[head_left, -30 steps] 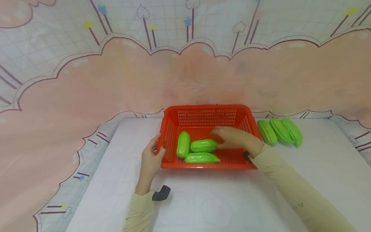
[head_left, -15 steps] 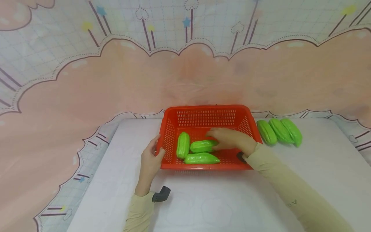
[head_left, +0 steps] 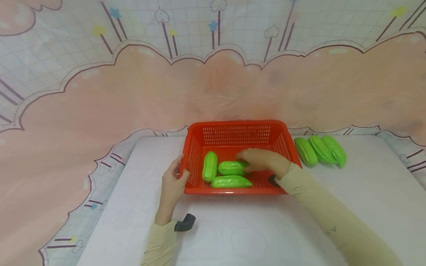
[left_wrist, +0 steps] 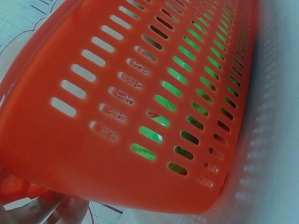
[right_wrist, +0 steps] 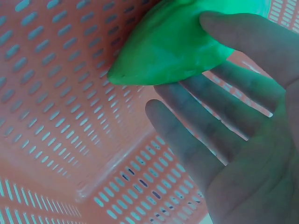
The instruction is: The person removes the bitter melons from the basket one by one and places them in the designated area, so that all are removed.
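The middle green fruit (head_left: 229, 168) lies crosswise on the floor of the red basket (head_left: 236, 191), its right end under the person's right hand (head_left: 261, 159). From the head that end is covered; the right wrist view shows it tapering to a point, with the thumb (right_wrist: 219, 23) on the near face and fingers behind, so the hand holds it in a pinch. The finger nearest that camera stands off the fruit.

Just beside it in the basket lie the left green fruit (head_left: 210, 167), pointing away from the person, and the front green fruit (head_left: 231, 181), crosswise along the near wall. The left hand (head_left: 172, 181) grips the basket's left rim, thumb toward the near side. The left wrist view gives the outside of a slotted wall, green showing through the slots, and fingertips under the rim at the lower corner.

To the basket's right, three more green fruits (head_left: 322, 149) lie side by side on the white table (head_left: 233, 229). Both arms wear beige sleeves (head_left: 326, 207), with a black piece (head_left: 185, 222) at the left cuff and another by the right. Behind the table hangs a backdrop (head_left: 213, 88) of peach cloud shapes under a pale grid, with stars and hearts on sticks.
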Tool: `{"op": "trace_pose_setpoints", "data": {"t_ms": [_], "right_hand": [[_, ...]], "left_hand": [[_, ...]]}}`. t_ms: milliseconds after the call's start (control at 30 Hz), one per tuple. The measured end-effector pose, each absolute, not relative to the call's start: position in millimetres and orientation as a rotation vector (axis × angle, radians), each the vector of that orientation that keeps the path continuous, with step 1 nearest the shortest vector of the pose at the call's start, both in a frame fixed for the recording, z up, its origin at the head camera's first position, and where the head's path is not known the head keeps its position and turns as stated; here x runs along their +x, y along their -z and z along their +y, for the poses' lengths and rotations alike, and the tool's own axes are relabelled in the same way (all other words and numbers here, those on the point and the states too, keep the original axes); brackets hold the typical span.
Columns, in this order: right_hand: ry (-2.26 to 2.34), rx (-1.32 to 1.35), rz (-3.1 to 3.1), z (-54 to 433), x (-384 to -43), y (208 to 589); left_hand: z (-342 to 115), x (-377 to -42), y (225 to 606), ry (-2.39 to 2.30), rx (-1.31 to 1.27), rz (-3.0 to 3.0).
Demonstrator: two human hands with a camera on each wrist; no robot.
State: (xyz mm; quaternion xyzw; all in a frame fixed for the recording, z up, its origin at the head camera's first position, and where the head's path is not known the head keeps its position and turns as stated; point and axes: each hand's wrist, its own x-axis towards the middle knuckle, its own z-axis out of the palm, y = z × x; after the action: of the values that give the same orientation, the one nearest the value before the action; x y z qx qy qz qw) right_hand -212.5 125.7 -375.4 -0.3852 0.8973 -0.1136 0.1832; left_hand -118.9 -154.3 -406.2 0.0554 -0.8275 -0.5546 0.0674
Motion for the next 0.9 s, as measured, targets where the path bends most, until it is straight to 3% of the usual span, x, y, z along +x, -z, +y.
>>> {"op": "trace_pose_setpoints", "data": {"t_ms": [900], "right_hand": [[0.28,-1.042,2.635,133,-200,360]], "left_hand": [[-155,-120,407,1.673,0.179,-2.498]]}}
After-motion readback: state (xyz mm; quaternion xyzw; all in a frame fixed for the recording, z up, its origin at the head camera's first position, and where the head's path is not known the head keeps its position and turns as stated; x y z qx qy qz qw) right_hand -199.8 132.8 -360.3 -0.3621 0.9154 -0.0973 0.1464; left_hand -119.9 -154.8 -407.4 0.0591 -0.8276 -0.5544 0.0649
